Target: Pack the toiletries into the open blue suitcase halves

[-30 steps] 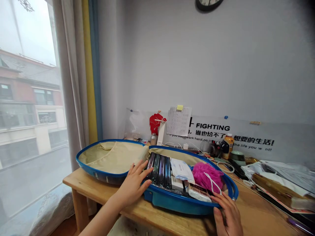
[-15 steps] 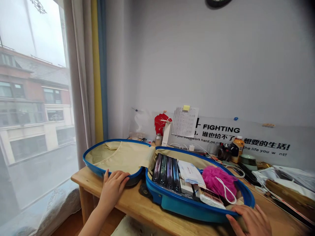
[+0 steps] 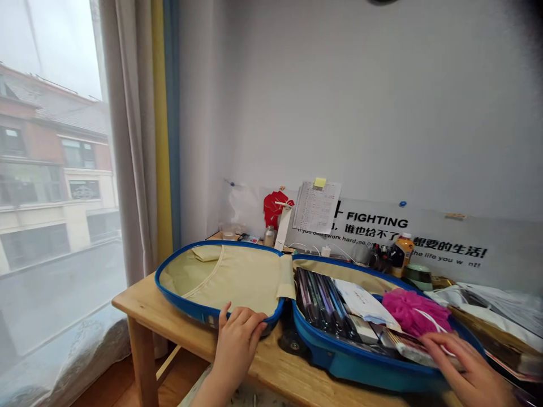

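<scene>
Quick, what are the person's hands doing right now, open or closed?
Left hand: half curled over the blue rim of the suitcase lid; grip unclear.
Right hand: open, fingers spread beside the pink bath puff.

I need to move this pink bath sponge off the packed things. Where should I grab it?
Come from above with your right hand and pinch the puffy top of the pink mesh bath sponge. It sits soft and loose on the load in the blue suitcase, its top exposed. The white cord loop is a thinner option.
</scene>
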Tool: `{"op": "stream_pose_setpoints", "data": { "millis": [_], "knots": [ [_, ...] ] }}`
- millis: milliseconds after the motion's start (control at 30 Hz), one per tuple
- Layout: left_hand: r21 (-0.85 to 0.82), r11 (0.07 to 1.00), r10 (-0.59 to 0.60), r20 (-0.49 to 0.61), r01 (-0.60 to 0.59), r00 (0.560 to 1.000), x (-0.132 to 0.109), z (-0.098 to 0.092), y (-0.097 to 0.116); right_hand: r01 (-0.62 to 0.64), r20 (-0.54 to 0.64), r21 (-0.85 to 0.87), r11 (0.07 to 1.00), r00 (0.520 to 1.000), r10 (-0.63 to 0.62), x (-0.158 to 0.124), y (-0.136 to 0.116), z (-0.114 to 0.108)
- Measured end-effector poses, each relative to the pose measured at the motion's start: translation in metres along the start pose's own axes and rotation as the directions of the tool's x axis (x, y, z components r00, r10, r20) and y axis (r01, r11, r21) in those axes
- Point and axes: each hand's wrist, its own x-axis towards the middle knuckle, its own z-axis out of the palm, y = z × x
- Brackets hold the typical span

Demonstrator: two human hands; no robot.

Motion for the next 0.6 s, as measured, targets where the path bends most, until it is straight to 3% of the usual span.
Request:
{"op": "stream_pose_setpoints", "data": {
  "millis": [67,167,267,367,467,600],
  "knots": [
    [0.000,1.000,-0.003,-0.010,0.003,1.000,-0.002,0.008,0.014,0.025,0.276,0.067,0.997,0.960,-0.043,0.019,-0.022,0.000],
    [0.000,1.000,-0.004,0.002,0.004,1.000,-0.004,0.018,0.031,0.077,0.586,0.112,0.991,0.800,-0.128,0.048,-0.053,0.007],
    [0.012,1.000,-0.003,0.038,0.003,0.999,-0.006,0.029,0.045,0.169,0.757,0.136,0.976,0.618,-0.213,0.069,-0.070,0.015],
    [0.029,0.999,0.016,0.065,-0.018,0.998,-0.008,0.040,0.053,0.254,0.825,0.124,0.959,0.510,-0.242,0.080,-0.072,0.020],
    [0.008,0.999,0.036,0.015,-0.036,0.999,-0.012,0.050,0.056,0.295,0.823,0.128,0.947,0.501,-0.267,0.081,-0.068,0.021],
    [-0.001,0.999,0.035,-0.048,-0.035,0.998,-0.016,0.059,0.057,0.289,0.787,0.094,0.953,0.564,-0.249,0.071,-0.067,0.026]
  ]
}}
